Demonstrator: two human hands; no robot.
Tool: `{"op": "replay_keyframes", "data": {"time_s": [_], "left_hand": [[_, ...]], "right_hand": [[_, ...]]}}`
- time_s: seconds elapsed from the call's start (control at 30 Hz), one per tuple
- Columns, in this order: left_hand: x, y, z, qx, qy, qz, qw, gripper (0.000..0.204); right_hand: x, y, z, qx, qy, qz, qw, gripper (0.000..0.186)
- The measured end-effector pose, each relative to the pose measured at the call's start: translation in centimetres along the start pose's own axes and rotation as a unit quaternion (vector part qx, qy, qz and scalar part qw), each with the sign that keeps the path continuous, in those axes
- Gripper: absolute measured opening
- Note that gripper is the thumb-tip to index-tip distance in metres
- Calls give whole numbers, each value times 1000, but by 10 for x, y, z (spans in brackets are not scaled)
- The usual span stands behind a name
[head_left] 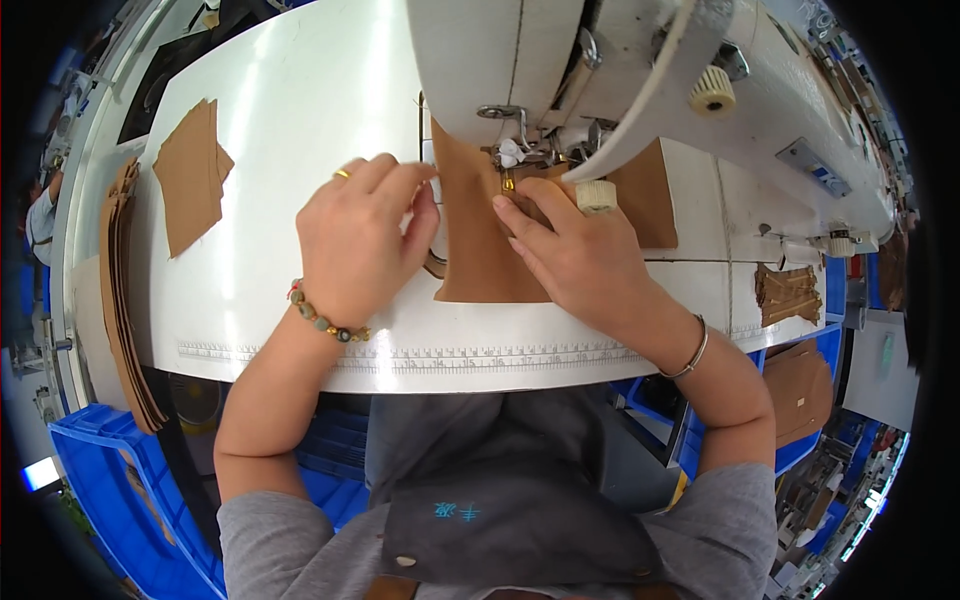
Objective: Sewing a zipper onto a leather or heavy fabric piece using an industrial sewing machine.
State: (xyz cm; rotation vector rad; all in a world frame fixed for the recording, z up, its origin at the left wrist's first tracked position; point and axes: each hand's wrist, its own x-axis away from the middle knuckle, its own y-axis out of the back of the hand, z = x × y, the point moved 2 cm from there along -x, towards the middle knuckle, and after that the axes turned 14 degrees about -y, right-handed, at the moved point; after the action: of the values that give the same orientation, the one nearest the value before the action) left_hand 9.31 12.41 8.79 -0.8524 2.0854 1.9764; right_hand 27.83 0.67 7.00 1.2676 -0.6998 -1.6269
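A brown leather-like panel [480, 265] lies flat under the needle area of a white sewing machine [800, 110]. A small gold metal fitting [509, 185] sits on it, just below the presser foot [512, 155]. My right hand [585, 255] rests on the panel, its thumb and index finger closed at the gold fitting. Left of the panel, my left hand [360, 235] is raised with curled fingers. Its thumb and index fingertips come together by the panel's left edge; whatever lies between them is too small to tell.
Loose brown pieces [190, 180] lie at the table's left, beside a stack of brown panels [120, 300]. Small brown straps with gold fittings [787, 295] lie at the right. A printed ruler [420, 357] follows the front edge. Blue bins [130, 490] stand below.
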Motion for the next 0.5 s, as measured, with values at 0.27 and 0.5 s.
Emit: {"op": "replay_keyframes", "data": {"time_s": [0.27,0.5], "left_hand": [[1,-15,-26,100,-81,52,990,66],[1,-14,-24,59,-109,82,989,71]], "right_hand": [[5,-4,-1,24,0,4,1000,34],[0,14,-28,-157,-149,41,975,22]]}}
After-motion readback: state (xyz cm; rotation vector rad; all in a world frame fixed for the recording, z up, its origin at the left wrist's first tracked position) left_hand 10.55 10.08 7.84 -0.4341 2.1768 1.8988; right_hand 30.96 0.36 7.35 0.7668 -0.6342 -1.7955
